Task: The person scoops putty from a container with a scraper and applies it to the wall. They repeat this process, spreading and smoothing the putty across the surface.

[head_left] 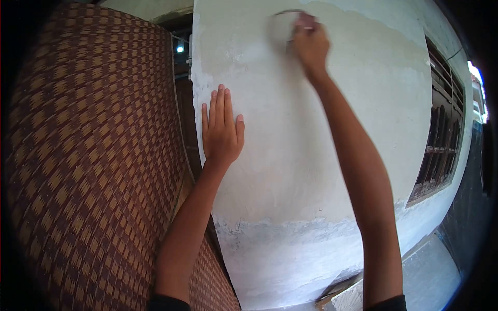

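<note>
My left hand (223, 132) lies flat on the pale wall (270, 181) near its left edge, fingers stretched upward and thumb apart. Higher up and to the right, my right hand (313, 49) is closed on a thin reddish-brown sheet (307, 22) that looks like sandpaper. Motion smears the sheet, and its curved dark edge shows against the wall. A shadow falls on the plaster below this hand. The wall has whiter, uneven patches along its top and lower part.
A woven brown-and-tan mat (98, 135) hangs close along the left side, beside a dark gap at the wall's edge. On the right is a window with a wooden frame and bars (441, 124). A grey slab (430, 274) lies low at the right.
</note>
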A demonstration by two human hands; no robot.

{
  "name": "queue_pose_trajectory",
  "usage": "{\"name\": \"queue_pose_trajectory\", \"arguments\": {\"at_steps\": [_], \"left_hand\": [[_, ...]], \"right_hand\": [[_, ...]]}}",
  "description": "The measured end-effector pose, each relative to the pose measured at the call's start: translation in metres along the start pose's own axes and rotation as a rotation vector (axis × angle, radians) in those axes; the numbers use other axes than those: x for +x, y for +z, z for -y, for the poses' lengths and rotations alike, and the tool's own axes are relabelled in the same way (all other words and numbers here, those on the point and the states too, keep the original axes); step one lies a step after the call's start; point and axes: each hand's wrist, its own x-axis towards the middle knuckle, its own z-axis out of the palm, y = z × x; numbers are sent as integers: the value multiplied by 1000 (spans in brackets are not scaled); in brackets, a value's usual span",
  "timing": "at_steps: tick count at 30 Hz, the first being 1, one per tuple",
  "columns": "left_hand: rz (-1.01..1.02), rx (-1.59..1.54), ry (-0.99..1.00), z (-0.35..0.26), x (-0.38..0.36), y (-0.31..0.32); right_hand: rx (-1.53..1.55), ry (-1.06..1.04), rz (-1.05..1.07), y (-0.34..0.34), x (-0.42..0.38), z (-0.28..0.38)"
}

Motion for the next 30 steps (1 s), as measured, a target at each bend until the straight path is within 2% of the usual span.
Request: {"name": "queue_pose_trajectory", "arguments": {"at_steps": [2, 4, 7, 8, 10, 11, 12, 14, 17, 18, 19, 20, 22, 23, 25, 27, 30], "left_hand": [[38, -17, -10, 2, -1, -1], [42, -15, 5, 3, -1, -1], [40, -12, 3, 5, -2, 0], [37, -4, 0, 4, -2, 0], [40, 2, -3, 0, -2, 2], [31, 4, -11, -1, -1, 2], [23, 5, -16, -2, -1, 2], [22, 2, -15, -2, -2, 0], [17, -10, -1, -1, 0, 0], [20, -16, 3, 1, 0, -1], [21, -17, 7, 2, 0, -2], [28, -20, 11, 3, 0, -2], [33, -25, 16, 4, 0, 0], [22, -22, 21, 4, 0, 2], [13, -20, 23, 3, -1, 3], [-9, 30, 2, -2, 0, 4], [21, 8, -13, -3, 0, 1]], "right_hand": [[25, -195, 203, 27, -20, 6], [-87, -175, 400, 32, -32, 15], [-257, -107, 142, 25, -9, -24], [-161, -103, 23, 8, -1, -33], [-182, 140, -144, -29, 14, -30], [-104, 230, -246, -41, 15, -24], [60, 357, -237, -46, 15, -21], [18, 134, -184, -26, 14, -35], [95, -167, 125, 11, -20, -5], [105, -215, 205, 22, -30, 1], [-10, -240, 304, 26, -36, 5], [-12, -239, 300, 25, -34, 2], [-263, -181, 172, 28, -22, -20], [-247, -139, 36, 18, -9, -36], [-210, 168, -113, -19, 10, -43], [-37, 289, -333, -41, 16, -41], [65, 170, -203, -31, 4, -21]]}}
